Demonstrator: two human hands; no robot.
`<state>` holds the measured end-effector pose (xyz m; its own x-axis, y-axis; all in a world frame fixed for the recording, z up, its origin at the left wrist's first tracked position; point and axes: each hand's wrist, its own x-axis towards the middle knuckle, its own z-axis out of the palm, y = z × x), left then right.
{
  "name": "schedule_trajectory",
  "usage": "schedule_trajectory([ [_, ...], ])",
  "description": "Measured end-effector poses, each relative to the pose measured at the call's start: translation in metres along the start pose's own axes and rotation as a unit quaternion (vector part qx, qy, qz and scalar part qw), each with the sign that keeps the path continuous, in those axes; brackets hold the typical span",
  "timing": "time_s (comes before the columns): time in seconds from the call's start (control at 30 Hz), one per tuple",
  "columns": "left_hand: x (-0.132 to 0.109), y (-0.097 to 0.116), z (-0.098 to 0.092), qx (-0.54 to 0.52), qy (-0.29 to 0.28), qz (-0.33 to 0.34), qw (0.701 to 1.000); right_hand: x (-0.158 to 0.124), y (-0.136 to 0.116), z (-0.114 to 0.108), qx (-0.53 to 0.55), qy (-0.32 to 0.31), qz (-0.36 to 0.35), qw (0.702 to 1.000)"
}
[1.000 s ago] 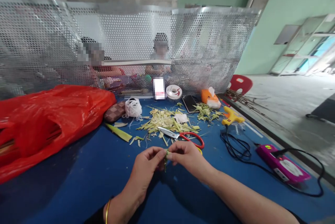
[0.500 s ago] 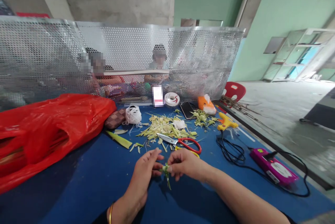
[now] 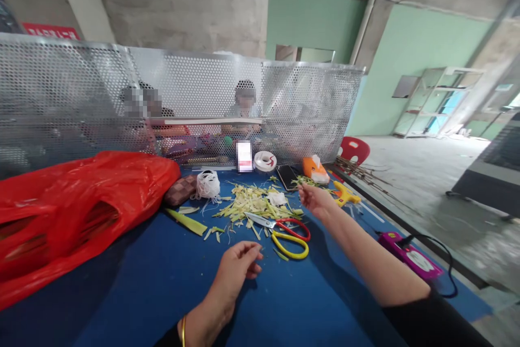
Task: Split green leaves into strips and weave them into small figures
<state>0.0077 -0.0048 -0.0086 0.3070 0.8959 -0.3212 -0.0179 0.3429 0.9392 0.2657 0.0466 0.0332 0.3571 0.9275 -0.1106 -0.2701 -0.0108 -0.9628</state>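
Observation:
My left hand (image 3: 239, 263) rests on the blue table (image 3: 134, 276), fingers loosely curled and apart, with nothing in it. My right hand (image 3: 314, 198) is stretched out to the far right, fingertips pinched together beside a small heap of green leaf bits (image 3: 305, 179); what they pinch is too small to make out. Between my hands lie red-handled scissors (image 3: 284, 223) and yellow-handled scissors (image 3: 291, 248). Beyond them spreads a pile of pale leaf strips (image 3: 251, 201).
A red plastic bag (image 3: 73, 201) fills the left side. A white thread bundle (image 3: 208, 184), tape roll (image 3: 265, 161), phone (image 3: 287, 176), orange tissue pack (image 3: 313, 168), yellow glue gun (image 3: 345, 194) and corded purple device (image 3: 412, 258) lie about. Two people sit behind a perforated metal screen (image 3: 309, 103).
My hands were together pinching a small green leaf piece. They have parted: the right hand reached out to the far heap of green bits, while the left stayed low on the table.

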Motion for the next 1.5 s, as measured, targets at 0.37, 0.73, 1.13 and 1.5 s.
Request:
schedule_trajectory([
  [0.37, -0.003, -0.002, 0.006, -0.02, 0.002, 0.018, 1.0, -0.1, 0.045, 0.048, -0.158, -0.198, -0.043, 0.966],
  [0.73, 0.002, -0.013, 0.005, 0.047, -0.039, 0.06, 0.996, -0.113, 0.087, 0.047, -0.496, -0.312, -0.453, 0.672],
  [1.13, -0.002, -0.018, 0.008, 0.062, -0.039, 0.047, 0.996, -0.111, 0.081, 0.039, -0.514, -0.357, -0.428, 0.652],
  [1.5, 0.017, 0.046, -0.069, 0.626, 0.187, 0.279, 0.704, -0.111, 0.085, 0.034, -0.561, -0.356, -0.451, 0.596],
])
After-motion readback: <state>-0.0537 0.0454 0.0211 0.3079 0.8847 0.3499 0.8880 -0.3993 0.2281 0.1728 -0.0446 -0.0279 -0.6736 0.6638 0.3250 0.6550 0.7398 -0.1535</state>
